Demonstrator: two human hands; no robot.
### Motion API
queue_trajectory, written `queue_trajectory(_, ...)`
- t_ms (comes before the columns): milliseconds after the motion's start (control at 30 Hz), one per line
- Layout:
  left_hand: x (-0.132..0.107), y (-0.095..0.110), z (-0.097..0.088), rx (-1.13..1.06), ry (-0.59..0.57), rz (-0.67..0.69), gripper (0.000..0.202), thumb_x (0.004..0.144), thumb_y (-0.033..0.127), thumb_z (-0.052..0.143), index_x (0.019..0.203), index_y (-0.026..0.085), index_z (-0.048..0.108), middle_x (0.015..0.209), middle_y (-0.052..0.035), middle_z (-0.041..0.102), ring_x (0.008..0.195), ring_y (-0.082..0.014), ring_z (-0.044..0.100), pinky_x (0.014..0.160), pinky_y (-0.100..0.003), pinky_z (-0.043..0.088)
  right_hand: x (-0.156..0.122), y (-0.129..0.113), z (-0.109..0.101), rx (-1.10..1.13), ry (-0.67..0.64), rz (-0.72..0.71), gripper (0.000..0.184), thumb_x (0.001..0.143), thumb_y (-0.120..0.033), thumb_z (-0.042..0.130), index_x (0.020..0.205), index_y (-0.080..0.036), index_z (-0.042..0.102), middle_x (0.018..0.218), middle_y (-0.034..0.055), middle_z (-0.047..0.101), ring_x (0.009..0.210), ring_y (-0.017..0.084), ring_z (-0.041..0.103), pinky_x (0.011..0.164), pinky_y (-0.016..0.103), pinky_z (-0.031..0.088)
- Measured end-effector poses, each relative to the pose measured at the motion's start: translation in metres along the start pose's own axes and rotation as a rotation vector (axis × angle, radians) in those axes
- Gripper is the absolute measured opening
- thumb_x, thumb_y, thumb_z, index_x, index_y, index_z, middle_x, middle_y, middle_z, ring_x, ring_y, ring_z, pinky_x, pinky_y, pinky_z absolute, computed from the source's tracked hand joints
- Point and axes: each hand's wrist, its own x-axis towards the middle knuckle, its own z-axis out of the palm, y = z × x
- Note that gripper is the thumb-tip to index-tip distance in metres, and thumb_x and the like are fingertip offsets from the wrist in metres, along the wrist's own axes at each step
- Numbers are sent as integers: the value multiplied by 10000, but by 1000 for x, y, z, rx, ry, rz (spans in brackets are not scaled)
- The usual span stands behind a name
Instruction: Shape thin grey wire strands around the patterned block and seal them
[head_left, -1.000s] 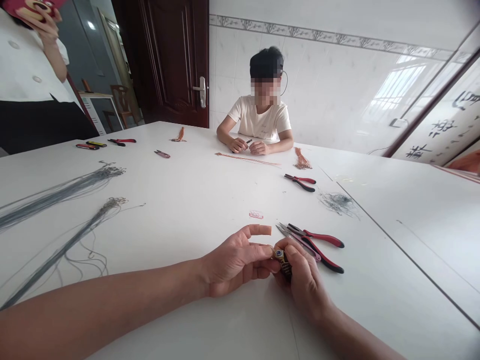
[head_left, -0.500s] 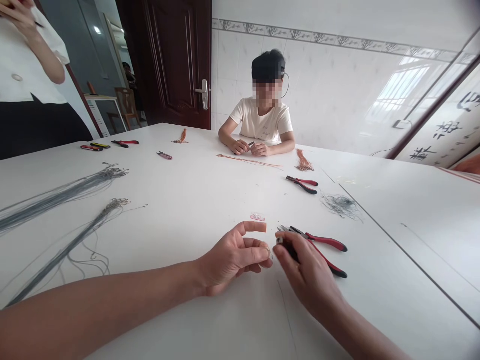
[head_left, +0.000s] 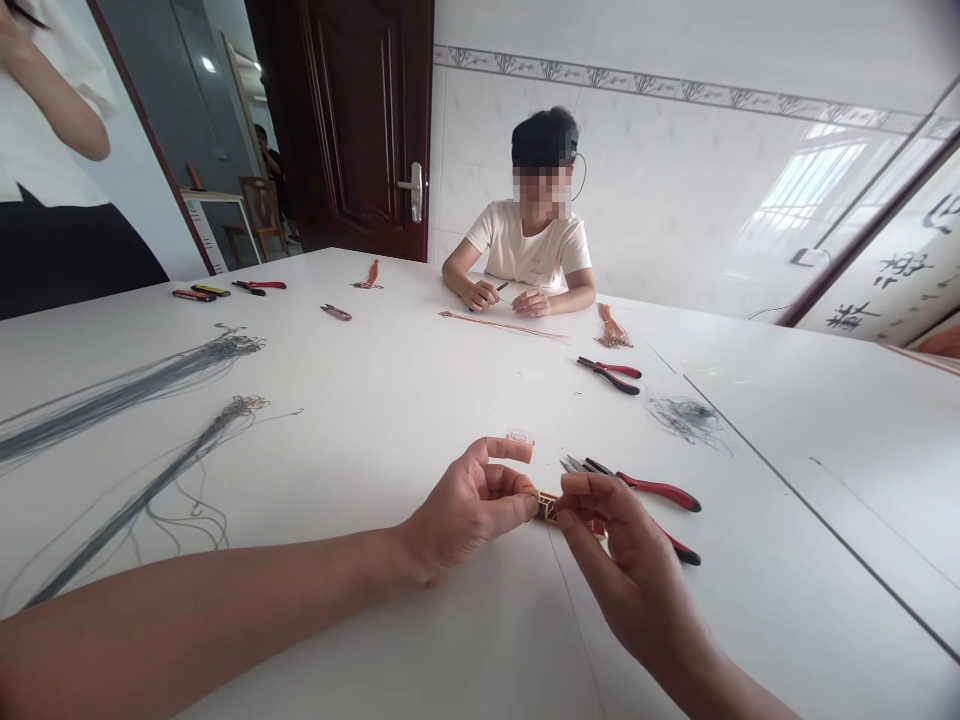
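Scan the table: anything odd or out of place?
Yes, one thing: a snarled clump of fine grey wire on the white table, just above the red-handled pliers. It looks odd because the other grey wire lies in long, gathered bundles, while this is a loose tangle.

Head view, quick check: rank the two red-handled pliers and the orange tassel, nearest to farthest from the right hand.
From the right hand:
1. Red-handled pliers, directly beside it, to its right.
2. Second red-handled pliers, farther up the table, ahead.
3. Orange tassel, just beyond those pliers.
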Motion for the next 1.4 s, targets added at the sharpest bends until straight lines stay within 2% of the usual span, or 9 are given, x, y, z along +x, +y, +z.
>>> queue_trajectory(100,1,-2,0,-2,-11,2,375,728,200,632,1059,223,458,705,48,505,672,-64,462,700,-244,374,-5,-7,3,161,-65,74,172,873,-282,454,1045,-284,446,907,20,585,882,179,576,721,336,484)
queue_trajectory(233,1,-4,1,-17,-25,9,383,720,212,641,1056,217,456,710,43,500,666,-63,461,693,-242,385,-9,-8,5,237,-81,119,226,872,-273,451,1093,-292,404,901,20,585,873,174,578,708,336,483)
queue_trajectory(400,0,-6,2,22,16,28,382,715,233,642,1048,210,456,710,38,505,639,-63,457,642,-231,378,-9,-8,3,208,-24,95,211,850,-261,484,1055,-277,436,901,28,578,882,179,566,740,363,484)
queue_trajectory(600,-2,-8,3,62,-32,44,368,727,248,633,1045,230,450,730,38,501,665,-70,465,657,-250,396,-7,-9,4,219,-55,105,125,854,-259,486,971,-256,443,835,16,563,798,165,555,654,317,475)
queue_trajectory(733,-4,-8,3,80,-24,68,365,739,250,622,1055,234,440,740,33,504,675,-73,467,648,-246,393,-8,-8,4,263,-44,105,125,860,-263,478,979,-247,445,886,29,562,842,168,555,687,318,472)
queue_trajectory(1067,-4,-13,1,116,-61,58,367,751,288,611,1075,222,451,772,8,520,716,-97,494,704,-287,409,-7,-2,7,188,-86,100,93,871,-261,444,957,-259,408,790,-2,544,721,140,518,565,253,425)
queue_trajectory(1200,-7,-11,1,215,-54,74,372,750,271,602,1083,219,446,755,5,518,727,-110,497,692,-279,402,-9,-5,6,115,-99,38,101,843,-242,463,935,-247,422,748,-1,529,673,140,504,507,236,397)
queue_trajectory(1400,-10,-11,0,289,-77,128,366,742,216,580,1083,236,447,761,4,505,749,-119,490,694,-275,402,-11,-10,9,90,-93,68,123,841,-289,451,951,-240,422,723,13,527,671,156,488,433,220,323)
